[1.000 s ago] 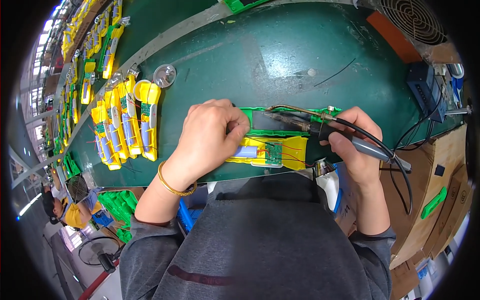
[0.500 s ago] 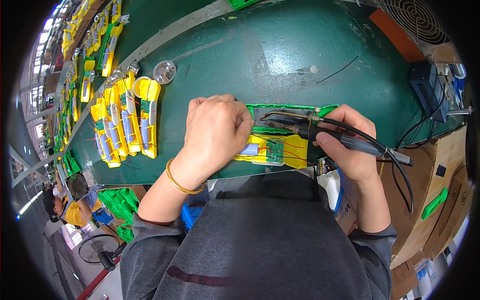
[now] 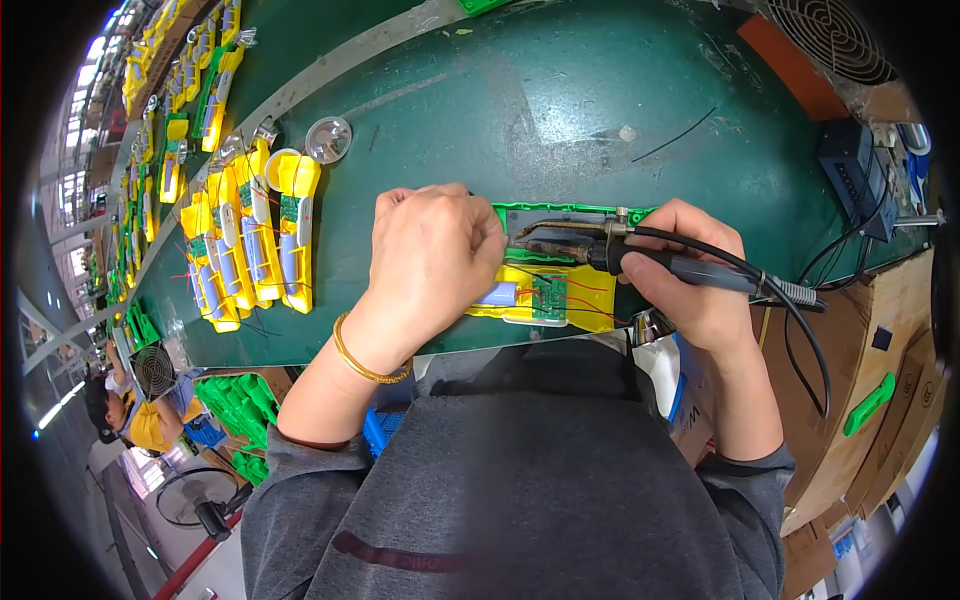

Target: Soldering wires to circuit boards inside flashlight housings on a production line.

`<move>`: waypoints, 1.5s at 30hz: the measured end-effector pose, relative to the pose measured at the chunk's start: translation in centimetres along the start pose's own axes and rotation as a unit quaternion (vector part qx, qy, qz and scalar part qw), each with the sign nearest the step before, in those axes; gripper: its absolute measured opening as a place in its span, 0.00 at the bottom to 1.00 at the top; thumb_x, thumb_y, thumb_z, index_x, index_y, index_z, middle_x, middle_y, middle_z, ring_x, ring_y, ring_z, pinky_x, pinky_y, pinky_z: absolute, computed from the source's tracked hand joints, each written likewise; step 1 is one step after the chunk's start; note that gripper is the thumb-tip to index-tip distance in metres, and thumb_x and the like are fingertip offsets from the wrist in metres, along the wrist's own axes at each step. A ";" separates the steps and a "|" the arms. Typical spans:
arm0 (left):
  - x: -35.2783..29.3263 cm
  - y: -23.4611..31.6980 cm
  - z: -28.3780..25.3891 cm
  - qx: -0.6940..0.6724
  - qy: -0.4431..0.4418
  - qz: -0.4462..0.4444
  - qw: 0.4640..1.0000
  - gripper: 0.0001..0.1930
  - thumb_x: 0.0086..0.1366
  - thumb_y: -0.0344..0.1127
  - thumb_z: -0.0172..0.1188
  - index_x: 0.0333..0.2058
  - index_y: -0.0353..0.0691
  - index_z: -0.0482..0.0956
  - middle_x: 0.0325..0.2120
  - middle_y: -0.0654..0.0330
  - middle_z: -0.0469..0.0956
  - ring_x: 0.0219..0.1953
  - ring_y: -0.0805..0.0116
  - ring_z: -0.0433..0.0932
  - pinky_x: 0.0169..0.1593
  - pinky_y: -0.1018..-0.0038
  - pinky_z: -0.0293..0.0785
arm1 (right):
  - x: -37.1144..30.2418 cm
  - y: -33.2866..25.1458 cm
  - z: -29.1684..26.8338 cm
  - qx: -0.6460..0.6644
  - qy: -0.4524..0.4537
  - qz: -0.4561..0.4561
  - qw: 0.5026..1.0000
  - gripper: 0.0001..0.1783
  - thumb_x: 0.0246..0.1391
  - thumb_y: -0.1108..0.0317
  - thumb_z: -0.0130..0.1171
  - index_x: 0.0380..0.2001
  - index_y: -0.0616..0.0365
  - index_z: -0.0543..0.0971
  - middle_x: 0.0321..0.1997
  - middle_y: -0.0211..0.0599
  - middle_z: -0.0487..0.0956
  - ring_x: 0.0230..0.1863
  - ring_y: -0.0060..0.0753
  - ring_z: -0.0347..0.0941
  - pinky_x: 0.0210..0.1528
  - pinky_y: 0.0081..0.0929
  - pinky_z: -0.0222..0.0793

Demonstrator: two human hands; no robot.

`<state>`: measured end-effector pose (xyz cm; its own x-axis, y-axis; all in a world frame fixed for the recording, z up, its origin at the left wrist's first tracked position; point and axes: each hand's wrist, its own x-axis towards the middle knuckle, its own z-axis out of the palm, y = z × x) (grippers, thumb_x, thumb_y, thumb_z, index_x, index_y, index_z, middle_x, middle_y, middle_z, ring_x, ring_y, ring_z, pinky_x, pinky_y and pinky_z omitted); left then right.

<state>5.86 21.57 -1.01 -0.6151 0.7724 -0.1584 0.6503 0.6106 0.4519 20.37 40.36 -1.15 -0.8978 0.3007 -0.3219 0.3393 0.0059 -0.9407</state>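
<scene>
My right hand grips a soldering iron with a thin curved metal tube mounted along it. The iron's tip points left, close to the fingers of my left hand. That hand is closed in a pinch above the left end of a green plastic shell; whatever it holds is hidden behind the fingers. Nearer to me lies a yellow plastic shell, with a blue cylindrical battery, a green circuit board and thin red and black wires. A shiny reflector sits by its right end.
Several yellow shells with batteries lie at left, beside a clear round lens. A loose black wire is on the green table. At right stand a blue box with cables and a cardboard box. Another person is far left.
My right hand has shifted slightly left, and the soldering iron now lies more level, its tip nearer my left fingers. My left hand stays nearly in place, still closed.
</scene>
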 end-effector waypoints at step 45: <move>-0.6 -0.3 -2.2 -0.149 0.031 -0.058 0.987 0.05 0.54 0.29 0.61 0.31 0.37 0.80 0.26 0.58 0.77 0.26 0.69 0.74 0.28 0.76 0.69 | -3.5 3.6 -3.7 0.314 0.157 -0.133 0.927 0.12 0.56 0.64 0.53 0.38 0.62 0.70 0.32 0.39 0.75 0.28 0.25 0.68 0.31 0.22 0.62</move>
<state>5.06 20.51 0.86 -0.7093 0.6830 -0.1744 0.4201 0.6083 0.6734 25.71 42.87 -2.98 -0.7663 0.6320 -0.1161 -0.2013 -0.4076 -0.8907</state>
